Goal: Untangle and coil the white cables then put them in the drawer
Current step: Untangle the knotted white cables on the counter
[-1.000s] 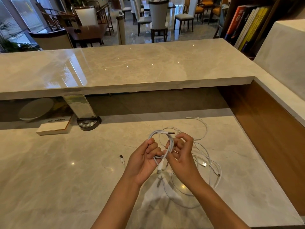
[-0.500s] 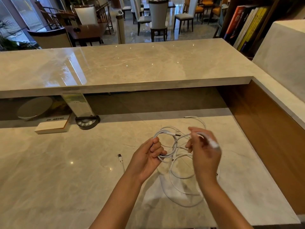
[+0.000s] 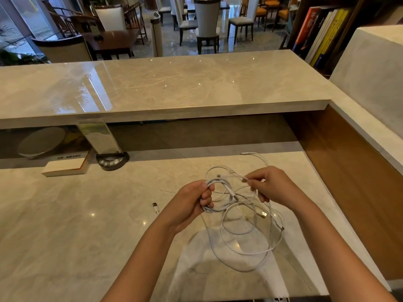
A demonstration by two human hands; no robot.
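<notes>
A tangle of white cables [image 3: 246,251] lies in loose loops on the marble desk [image 3: 65,225], partly lifted. My left hand [image 3: 187,203] is closed around a small coiled bunch of cable. My right hand [image 3: 272,186] pinches a strand of the same cable between thumb and fingers, just right of the coil. A USB plug [image 3: 264,214] hangs among the loops. One cable end [image 3: 244,153] trails toward the back of the desk. A loose white connector [image 3: 155,207] rests on the desk left of my left hand. No drawer is in view.
A raised marble counter [image 3: 165,83] runs across the back, with a wood panel [image 3: 353,182] on the right. A black button device [image 3: 112,161], a sign holder [image 3: 99,136], a white box [image 3: 65,167] and a round grey dish [image 3: 41,141] sit at back left.
My right hand moved away from the left hand to the right, drew a strand out, and now holds it nearer the coil. The left hand kept its grip.
</notes>
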